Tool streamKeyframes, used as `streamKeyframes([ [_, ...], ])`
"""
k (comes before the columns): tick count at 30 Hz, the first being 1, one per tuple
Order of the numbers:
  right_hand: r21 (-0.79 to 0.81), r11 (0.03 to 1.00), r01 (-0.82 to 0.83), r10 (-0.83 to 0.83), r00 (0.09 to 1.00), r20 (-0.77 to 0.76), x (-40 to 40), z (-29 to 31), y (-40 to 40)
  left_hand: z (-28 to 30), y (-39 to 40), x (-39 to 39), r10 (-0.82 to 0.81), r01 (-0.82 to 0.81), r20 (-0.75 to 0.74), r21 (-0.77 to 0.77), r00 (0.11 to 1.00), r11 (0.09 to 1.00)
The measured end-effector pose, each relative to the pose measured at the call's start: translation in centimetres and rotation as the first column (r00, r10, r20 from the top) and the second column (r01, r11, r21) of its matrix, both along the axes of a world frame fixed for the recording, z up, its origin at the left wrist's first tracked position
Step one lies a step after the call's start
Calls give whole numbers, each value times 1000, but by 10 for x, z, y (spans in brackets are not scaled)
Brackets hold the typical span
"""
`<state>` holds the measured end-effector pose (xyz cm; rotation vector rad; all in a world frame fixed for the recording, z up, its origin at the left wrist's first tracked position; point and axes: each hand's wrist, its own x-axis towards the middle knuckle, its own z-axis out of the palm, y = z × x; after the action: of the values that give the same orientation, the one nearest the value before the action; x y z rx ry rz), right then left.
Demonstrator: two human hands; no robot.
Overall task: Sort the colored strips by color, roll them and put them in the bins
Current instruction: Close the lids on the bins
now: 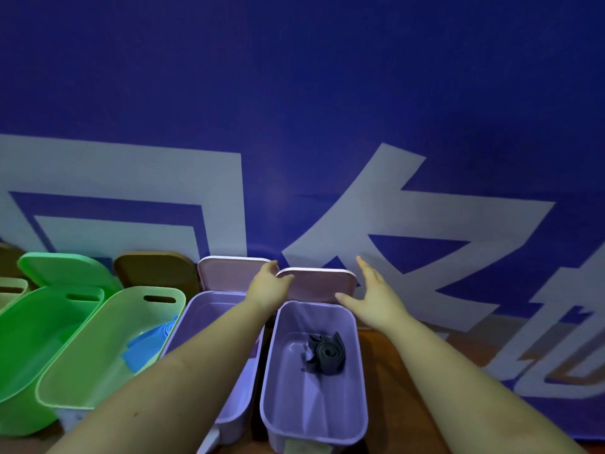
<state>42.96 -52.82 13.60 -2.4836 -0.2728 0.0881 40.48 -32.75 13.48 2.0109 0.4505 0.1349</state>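
A purple bin stands right of centre with rolled dark grey strips on its floor. Its pink lid leans upright behind it against the blue banner. My left hand holds the lid's left edge, fingers curled over it. My right hand is at the lid's right edge with fingers straight and thumb near the corner. A second purple bin sits to the left under my left forearm. A light green bin holds blue strips.
A darker green bin stands at far left with a green lid behind it. A brown lid and another pink lid lean on the blue banner with white characters. Brown floor shows at right.
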Motion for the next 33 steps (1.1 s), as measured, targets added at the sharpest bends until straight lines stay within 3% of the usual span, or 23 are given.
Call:
streamKeyframes([
  [9, 344, 921, 182, -138, 979, -147, 38, -23, 17, -33, -5, 30, 100, -95, 50, -97, 994, 991],
  [17, 386, 876, 289, -235, 955, -182, 47, -41, 23, -47, -6, 38, 222, -212, 50, -149, 974, 966],
  [33, 415, 875, 248, -259, 965, -30, 13, 13, 9, -4, -10, 9, 181, -137, 158, -259, 971, 956],
])
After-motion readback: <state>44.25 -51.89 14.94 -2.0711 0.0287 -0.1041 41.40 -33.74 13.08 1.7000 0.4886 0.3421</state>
